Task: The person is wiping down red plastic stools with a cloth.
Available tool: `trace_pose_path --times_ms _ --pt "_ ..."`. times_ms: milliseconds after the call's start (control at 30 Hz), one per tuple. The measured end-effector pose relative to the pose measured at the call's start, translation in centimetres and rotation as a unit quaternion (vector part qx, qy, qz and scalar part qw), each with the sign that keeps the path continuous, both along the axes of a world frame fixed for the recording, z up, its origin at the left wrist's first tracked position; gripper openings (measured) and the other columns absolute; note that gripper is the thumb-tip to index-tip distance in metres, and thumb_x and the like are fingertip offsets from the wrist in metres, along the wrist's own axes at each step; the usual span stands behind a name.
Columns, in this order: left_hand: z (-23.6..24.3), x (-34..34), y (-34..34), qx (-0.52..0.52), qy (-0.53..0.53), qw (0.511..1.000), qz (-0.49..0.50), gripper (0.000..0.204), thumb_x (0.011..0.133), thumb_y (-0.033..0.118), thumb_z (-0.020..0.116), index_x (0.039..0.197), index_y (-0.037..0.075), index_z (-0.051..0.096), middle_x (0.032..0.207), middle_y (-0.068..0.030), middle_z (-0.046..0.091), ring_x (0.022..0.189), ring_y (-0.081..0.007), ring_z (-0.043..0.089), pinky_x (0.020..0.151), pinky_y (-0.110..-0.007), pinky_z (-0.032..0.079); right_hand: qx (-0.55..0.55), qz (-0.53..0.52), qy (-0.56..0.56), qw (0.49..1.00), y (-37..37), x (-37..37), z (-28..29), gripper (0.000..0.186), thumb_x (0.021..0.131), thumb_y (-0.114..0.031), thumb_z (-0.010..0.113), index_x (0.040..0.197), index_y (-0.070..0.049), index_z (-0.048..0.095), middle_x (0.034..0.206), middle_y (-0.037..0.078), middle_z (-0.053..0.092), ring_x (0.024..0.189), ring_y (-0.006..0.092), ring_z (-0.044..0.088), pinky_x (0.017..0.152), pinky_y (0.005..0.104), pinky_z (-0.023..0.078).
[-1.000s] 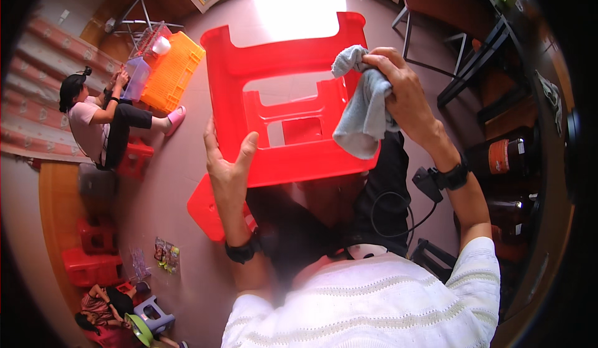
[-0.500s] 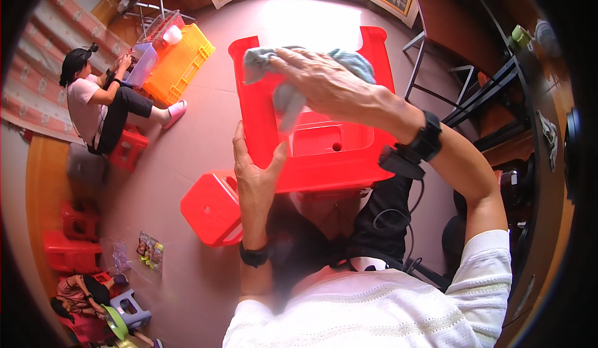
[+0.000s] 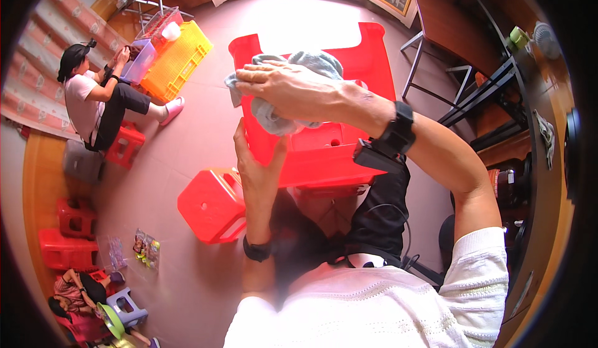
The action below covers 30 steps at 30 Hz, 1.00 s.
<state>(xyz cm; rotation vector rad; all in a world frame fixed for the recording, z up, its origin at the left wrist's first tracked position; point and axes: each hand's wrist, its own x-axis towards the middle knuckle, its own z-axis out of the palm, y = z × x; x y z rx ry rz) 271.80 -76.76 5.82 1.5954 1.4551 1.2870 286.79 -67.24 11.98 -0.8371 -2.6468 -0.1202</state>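
My right hand (image 3: 286, 89) lies with its fingers pressed over a pale grey-blue cloth (image 3: 271, 117), bunched against the left side of a large red plastic stool-like piece (image 3: 317, 168). One corner of the cloth hangs past that left edge. The red piece has two legs or prongs on its far side and a recessed panel with a small round hole. My left hand (image 3: 258, 173) grips the near left corner, thumb and fingers spread around the edge; its fingertips are partly hidden. A black band with a small box sits on my right wrist.
A red stool (image 3: 208, 208) stands just left of my left forearm. At the far left, a seated person (image 3: 93, 92) works beside a yellow crate (image 3: 180, 61). Another person (image 3: 75, 295) sits at lower left. A brown table (image 3: 458, 33) stands at right.
My right hand has slid the cloth leftward and slightly nearer, to the red piece's left edge. My left hand stays at its corner. The seated person at far left has raised their hands slightly.
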Motion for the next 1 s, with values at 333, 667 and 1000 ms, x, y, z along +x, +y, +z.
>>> trace_pose_path --times_ms 333,667,1000 --pt "0.3 0.3 -0.1 -0.002 -0.023 1.000 -0.017 0.076 0.079 0.030 0.072 0.136 -0.003 0.033 0.130 -0.0233 0.044 0.121 -0.0309 0.046 0.103 -0.040 0.037 -0.071 -0.014 0.106 0.992 -5.7 9.1 1.7 0.040 0.074 0.007 0.058 0.113 -0.002 0.061 0.125 0.011 0.058 0.111 0.0294 0.058 0.091 0.0346 0.052" --pt "0.3 2.4 -0.7 -0.003 0.090 0.996 0.028 0.073 0.078 0.022 0.070 0.137 -0.001 0.034 0.133 -0.0232 0.042 0.124 -0.0340 0.042 0.103 -0.044 0.036 -0.110 -0.263 0.206 0.936 -9.2 17.3 0.5 0.048 0.076 0.005 0.063 0.123 -0.004 0.058 0.121 0.016 0.059 0.098 0.0310 0.065 0.089 0.0334 0.052" --pt "1.8 13.5 -3.0 0.185 0.342 0.903 -0.184 0.028 0.074 0.020 0.071 0.093 0.001 0.062 0.083 -0.0128 0.063 0.077 -0.0281 0.062 0.070 -0.036 0.046 -0.087 -0.227 0.219 0.945 -14.2 17.4 -0.9 0.045 0.072 0.004 0.066 0.115 -0.003 0.057 0.123 0.017 0.056 0.109 0.0369 0.057 0.095 0.0403 0.048"
